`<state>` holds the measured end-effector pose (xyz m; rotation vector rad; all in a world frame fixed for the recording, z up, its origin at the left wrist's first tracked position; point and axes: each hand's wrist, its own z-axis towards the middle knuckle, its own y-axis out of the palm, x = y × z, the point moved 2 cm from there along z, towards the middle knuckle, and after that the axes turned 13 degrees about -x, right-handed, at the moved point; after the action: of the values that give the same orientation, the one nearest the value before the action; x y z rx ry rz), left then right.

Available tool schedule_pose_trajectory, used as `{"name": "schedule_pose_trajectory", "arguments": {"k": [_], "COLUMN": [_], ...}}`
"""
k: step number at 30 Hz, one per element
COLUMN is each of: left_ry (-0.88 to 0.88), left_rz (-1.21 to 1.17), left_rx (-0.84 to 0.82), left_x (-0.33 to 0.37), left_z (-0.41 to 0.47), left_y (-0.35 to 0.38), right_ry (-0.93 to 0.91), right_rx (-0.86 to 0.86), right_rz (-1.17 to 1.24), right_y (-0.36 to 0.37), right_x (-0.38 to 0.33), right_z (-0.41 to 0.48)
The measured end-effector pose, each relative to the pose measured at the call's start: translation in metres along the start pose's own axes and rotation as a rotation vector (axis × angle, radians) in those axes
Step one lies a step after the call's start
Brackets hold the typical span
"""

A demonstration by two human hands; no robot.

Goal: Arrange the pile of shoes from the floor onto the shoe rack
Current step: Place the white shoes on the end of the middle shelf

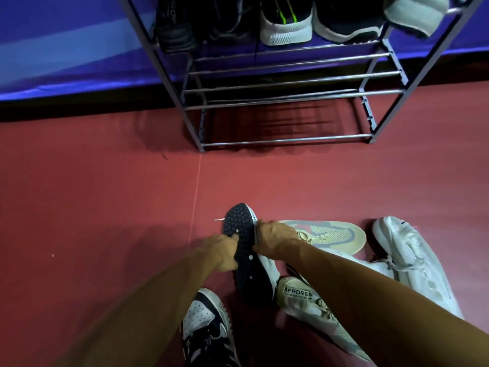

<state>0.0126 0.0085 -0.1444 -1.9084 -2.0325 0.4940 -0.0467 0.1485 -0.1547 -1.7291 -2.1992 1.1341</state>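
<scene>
A shoe with a dark studded sole (244,263) is tipped on its side in the pile on the red floor. My left hand (225,252) grips its left edge and my right hand (272,241) grips its right edge and white upper. Around it lie a beige mesh sneaker (336,235), a second beige sneaker with printed lettering (304,300), a white sneaker (412,258) and a black-and-white sneaker (206,327). The metal shoe rack (291,91) stands ahead, with several dark and white shoes (285,25) on an upper shelf; its lower bars are bare.
A purple-blue fabric wall (66,49) runs behind the rack, with a dark base strip below it. Open red floor (105,194) lies between the pile and the rack. A pale cloth (415,14) hangs at the rack's top right.
</scene>
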Motion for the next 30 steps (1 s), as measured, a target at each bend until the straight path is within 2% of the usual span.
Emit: {"name": "schedule_pose_trajectory", "arguments": {"k": [3,8,12,16,22,27,30], "left_ry": [-0.015,-0.018,-0.013,0.021,0.006,0.075,0.177], "left_rz": [-0.131,-0.507,-0.616,-0.736,-0.871,-0.841,-0.811], "left_rx": [0.007,0.005,0.028,0.074,0.253,0.359,0.423], "left_x": [0.002,0.003,0.006,0.011,0.044,0.085,0.106], "left_z": [0.003,0.008,0.005,-0.005,-0.035,-0.064,-0.085], "left_y": [0.008,0.009,0.000,-0.014,-0.048,-0.085,-0.114], "right_ry": [0.002,-0.015,0.010,0.040,-0.016,-0.009,-0.059], "right_rx": [-0.042,-0.105,-0.077,0.000,0.159,0.336,0.453], "right_rz": [-0.007,0.038,0.139,0.361,0.571,0.695,0.723], "right_y": [-0.002,-0.008,-0.008,-0.023,-0.059,-0.094,-0.125], "right_x": [-0.002,0.000,0.006,0.016,0.036,0.064,0.078], "right_z": [0.003,0.004,-0.001,-0.013,-0.053,-0.097,-0.127]}}
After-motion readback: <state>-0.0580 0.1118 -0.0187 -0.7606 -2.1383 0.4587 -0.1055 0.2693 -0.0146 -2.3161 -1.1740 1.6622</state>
